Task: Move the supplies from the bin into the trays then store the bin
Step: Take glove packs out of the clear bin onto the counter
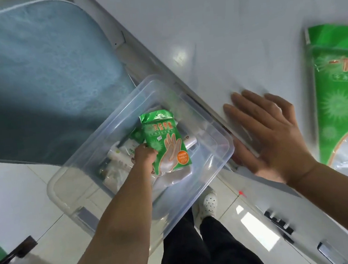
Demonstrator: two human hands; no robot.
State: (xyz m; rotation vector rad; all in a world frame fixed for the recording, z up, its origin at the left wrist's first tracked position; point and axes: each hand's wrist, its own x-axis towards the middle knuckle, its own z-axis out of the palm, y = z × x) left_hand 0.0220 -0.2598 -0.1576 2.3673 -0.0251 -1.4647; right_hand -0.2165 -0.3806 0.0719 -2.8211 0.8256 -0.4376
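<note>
We lift a glove packet out of the bin.

Our left hand (145,157) has its grip closed on the green glove packet (165,141), pinching its lower left edge; it looks light, limp and slick, so a firm edge pinch suits. Around the grip sits the clear bin (65,184). Our right hand (272,133) rests flat and open on the tabletop (221,27), beside a second packet (343,93).

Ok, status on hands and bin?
Left hand gripping green glove pack inside clear bin. Right hand flat, empty, on counter. Second pack already there. Nothing blocking.
</note>
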